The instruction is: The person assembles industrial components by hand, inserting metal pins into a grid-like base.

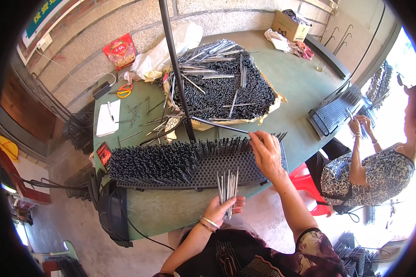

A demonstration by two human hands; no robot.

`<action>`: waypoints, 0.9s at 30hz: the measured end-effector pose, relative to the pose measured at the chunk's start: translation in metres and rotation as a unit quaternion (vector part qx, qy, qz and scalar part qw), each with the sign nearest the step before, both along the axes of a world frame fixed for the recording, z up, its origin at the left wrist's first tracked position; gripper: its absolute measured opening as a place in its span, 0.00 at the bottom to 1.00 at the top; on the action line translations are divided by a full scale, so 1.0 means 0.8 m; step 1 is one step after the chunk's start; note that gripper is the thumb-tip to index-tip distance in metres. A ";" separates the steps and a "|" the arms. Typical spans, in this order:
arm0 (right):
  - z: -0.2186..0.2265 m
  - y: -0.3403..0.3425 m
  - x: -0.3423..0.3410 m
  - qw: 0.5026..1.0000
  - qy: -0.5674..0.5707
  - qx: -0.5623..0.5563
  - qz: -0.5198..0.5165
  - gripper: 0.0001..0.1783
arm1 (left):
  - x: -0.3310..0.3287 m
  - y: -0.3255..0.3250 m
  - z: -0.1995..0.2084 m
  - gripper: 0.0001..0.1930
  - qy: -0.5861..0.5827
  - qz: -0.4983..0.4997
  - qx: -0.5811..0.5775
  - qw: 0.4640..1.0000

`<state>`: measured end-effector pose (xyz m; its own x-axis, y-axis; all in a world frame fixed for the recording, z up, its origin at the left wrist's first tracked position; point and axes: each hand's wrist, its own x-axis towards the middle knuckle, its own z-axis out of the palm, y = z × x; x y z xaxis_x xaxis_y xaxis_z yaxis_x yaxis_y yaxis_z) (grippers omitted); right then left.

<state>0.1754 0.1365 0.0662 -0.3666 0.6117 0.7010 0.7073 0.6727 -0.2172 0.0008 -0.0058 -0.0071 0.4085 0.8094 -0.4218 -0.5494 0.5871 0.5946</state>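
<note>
My left hand (pixel 224 208), a bracelet and a bangle at its wrist, is closed round an upright bundle of thin silvery rods (pixel 228 184) just in front of the black perforated rack (pixel 231 167). Dense rows of dark-tipped rods (pixel 152 161) stand in the rack's left part and along its back edge, while bare holes show at its front right. Over the rack's right side, my right hand (pixel 266 152) has thumb and fingers pinched together among the back-row rods. Whatever is between those fingertips is too small to make out.
Behind the rack, a large tray of packed rods (pixel 217 92) has loose ones on top. A black pole (pixel 173 55) rises between. Scissors (pixel 124 91), paper (pixel 107 118) and scattered rods lie left. At right, another person (pixel 370 171) handles rods at a second rack (pixel 330 115).
</note>
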 end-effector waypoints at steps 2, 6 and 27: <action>0.002 0.002 -0.005 0.998 0.008 -0.042 -0.040 0.16 | 0.001 -0.001 0.000 0.17 0.001 0.002 0.002 1.000; 0.003 0.003 -0.008 0.997 -0.025 -0.060 -0.052 0.16 | 0.004 -0.001 0.001 0.17 0.000 0.012 -0.014 1.000; -0.026 -0.121 0.007 0.945 -0.022 -0.233 0.230 0.18 | -0.002 0.005 -0.011 0.13 -0.050 0.089 -0.059 0.993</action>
